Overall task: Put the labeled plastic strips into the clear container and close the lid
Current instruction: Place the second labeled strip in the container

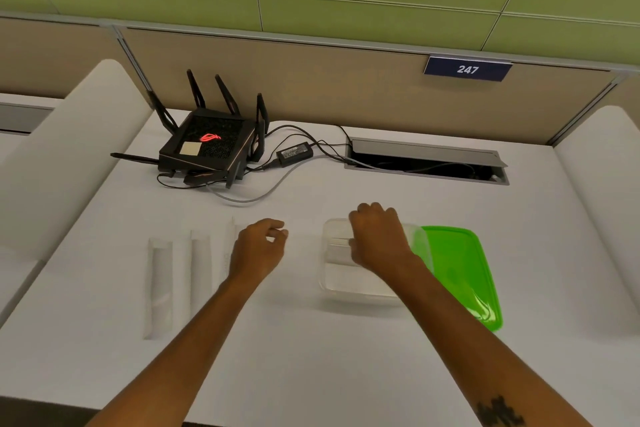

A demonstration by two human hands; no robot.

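A clear container (349,288) stands open on the white table, right of centre. My right hand (377,239) reaches into it from above, its fingers curled on a pale plastic strip (337,250) that lies inside at the left. The green lid (460,270) lies flat, partly under the container's right side. Three more white strips lie side by side on the left: one (159,288), a second (200,274), and a third (229,246) half hidden by my left hand (258,250). That hand hovers with loosely curled fingers and holds nothing.
A black router (207,146) with antennas sits at the back left, with a power brick (294,152) and cables trailing to an open cable hatch (426,159). White dividers flank the table on both sides. A partition wall runs behind.
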